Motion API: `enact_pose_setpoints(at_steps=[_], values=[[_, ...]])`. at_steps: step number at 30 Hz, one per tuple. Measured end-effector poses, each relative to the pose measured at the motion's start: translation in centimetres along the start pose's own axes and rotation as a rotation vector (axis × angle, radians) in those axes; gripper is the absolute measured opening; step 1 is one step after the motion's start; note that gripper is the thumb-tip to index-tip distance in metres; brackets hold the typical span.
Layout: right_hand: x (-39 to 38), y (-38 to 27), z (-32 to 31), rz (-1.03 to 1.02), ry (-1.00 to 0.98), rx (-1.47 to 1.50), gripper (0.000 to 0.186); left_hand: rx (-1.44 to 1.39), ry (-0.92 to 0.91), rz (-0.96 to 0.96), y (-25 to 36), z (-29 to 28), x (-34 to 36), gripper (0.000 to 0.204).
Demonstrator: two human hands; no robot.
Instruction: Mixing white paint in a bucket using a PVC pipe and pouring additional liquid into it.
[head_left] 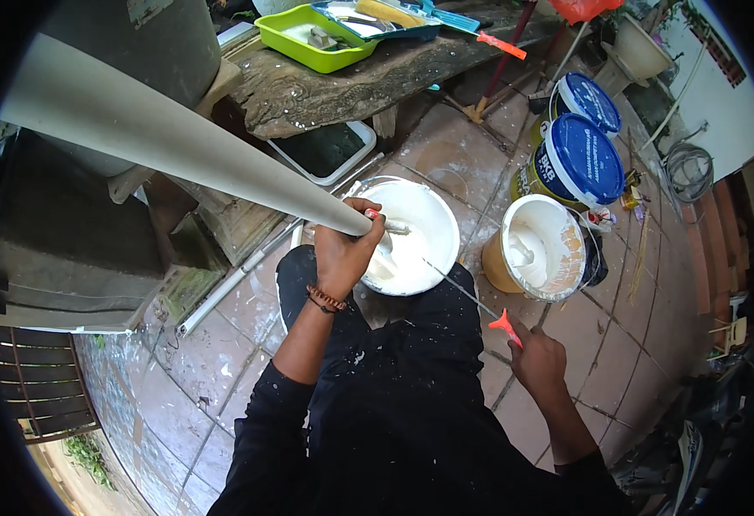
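Note:
My left hand [351, 249] is closed near the lower end of a long white pipe [214, 163], which slants in from the upper left. A small orange-red piece and a pale, paint-smeared part show by its fingers; I cannot tell what they belong to. Below is a white bucket [447, 228] with white paint inside, standing between my knees. My right hand [539, 359], right of the bucket, is closed on the orange handle [506, 327] of a thin metal rod tool [463, 288]. The rod reaches over the bucket's rim, and its far end is hard to make out in the paint.
A paint-smeared orange-brown bucket [493, 258] stands to the right. Behind it are blue-lidded paint pails [579, 159]. A wooden bench [308, 99] holds a lime-green tray [325, 60] and a blue paint tray with a roller. Another thin pipe [239, 271] lies on the tiles at left.

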State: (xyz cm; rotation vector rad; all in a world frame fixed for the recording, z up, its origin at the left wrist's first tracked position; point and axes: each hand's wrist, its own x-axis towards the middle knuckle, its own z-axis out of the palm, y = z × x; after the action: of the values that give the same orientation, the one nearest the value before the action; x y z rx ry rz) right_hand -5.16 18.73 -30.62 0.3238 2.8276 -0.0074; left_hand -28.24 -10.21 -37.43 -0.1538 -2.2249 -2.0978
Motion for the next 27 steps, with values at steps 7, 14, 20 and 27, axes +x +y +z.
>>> enact_pose_setpoints(at_steps=[7, 14, 20, 27], values=[[1.9, 1.4, 0.2, -0.066, 0.129, -0.132, 0.052, 0.037, 0.017, 0.006, -0.4, -0.5, 0.0, 0.015], [0.5, 0.8, -5.9, -0.102, -0.060, -0.067, 0.050, 0.038, 0.050, 0.011, -0.4, -0.3, -0.3, 0.014], [-0.1, 1.3, -4.7, -0.119, -0.121, 0.032, 0.053, -0.007, 0.034, 0.018, 0.5, 0.1, -0.5, 0.013], [-0.3, 0.2, -1.3, -0.023, -0.198, 0.154, 0.053, -0.013, 0.031, -0.001, 0.1, 0.0, -0.3, 0.013]])
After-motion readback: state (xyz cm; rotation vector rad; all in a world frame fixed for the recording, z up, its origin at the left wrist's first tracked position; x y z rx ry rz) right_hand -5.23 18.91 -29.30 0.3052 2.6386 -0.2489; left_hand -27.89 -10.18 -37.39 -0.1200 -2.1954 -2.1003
